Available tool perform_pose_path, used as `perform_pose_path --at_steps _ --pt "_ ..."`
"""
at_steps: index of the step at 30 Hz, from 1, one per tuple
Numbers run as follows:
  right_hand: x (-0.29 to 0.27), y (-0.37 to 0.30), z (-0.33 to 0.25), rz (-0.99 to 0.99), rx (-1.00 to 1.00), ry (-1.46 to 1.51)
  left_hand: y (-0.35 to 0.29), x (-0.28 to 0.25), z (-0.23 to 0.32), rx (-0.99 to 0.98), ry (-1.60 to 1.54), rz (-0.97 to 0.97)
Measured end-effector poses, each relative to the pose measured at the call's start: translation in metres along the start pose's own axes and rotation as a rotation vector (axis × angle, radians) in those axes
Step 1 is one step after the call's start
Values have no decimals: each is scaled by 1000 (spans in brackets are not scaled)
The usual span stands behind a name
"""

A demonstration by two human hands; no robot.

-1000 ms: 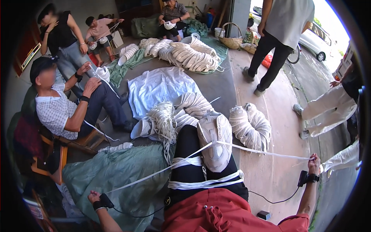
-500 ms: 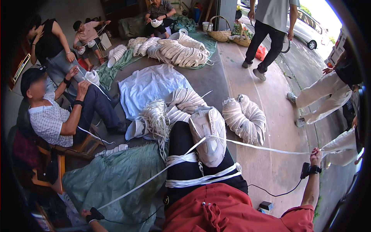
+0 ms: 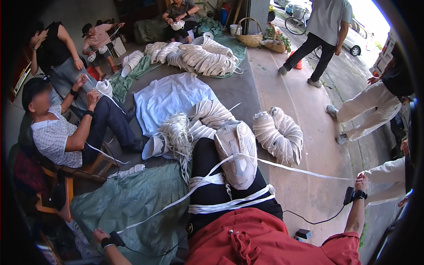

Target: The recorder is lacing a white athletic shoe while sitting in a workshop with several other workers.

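Your shoe [image 3: 238, 161] rests on your lap, lying over both thighs [image 3: 205, 154] at the knee end, forward of the white bands [image 3: 234, 204] wrapped around your legs. Its left edge borders the exposed left thigh; its far end reaches to your knees, near the stacked shoe uppers [image 3: 210, 110] and the bundle of loose laces [image 3: 174, 130]. You cannot tell from this angle whether the far end touches the stack.

Lateral room: on your right, floor [image 3: 296, 194] spans the interval between thigh and forearm. A black cable [image 3: 316, 223] and a small black box [image 3: 303, 234] occupy its near part; a ring-shaped coil of uppers [image 3: 287, 141] stands just beyond the lace [image 3: 304, 169]. A co-worker's pale trousers [image 3: 388, 174] limit outward travel beside your right hand [image 3: 362, 181]. On your left, a green sheet [image 3: 132, 198] fills the interval between leg and left hand [image 3: 100, 235], bounded farther out by a wooden stool [image 3: 69, 196].

Orientation: the shoe's long axis runs away from your waist, tilting slightly left at the far end. The rounded end faces you; the opening side is up.

Grip state: your right grip is clenched on the lace, which crosses the shoe and bows slightly toward the left. Whether your left grip holds it cannot be told.
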State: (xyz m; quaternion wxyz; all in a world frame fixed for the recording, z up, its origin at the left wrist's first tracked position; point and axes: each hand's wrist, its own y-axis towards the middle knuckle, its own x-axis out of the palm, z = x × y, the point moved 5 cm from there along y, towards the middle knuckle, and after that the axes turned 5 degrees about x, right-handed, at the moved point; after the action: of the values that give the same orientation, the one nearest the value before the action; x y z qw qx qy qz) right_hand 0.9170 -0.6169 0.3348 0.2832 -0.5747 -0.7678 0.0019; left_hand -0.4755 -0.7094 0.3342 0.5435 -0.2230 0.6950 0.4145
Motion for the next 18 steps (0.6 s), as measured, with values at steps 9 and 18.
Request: perform_pose_path --at_steps 9,18 --pt "-71 16 -79 14 -82 -239 -111 -128 482 20 -1770 -820" --pt "-81 -91 33 14 274 -99 -242 -173 628 611 -1348 -992"
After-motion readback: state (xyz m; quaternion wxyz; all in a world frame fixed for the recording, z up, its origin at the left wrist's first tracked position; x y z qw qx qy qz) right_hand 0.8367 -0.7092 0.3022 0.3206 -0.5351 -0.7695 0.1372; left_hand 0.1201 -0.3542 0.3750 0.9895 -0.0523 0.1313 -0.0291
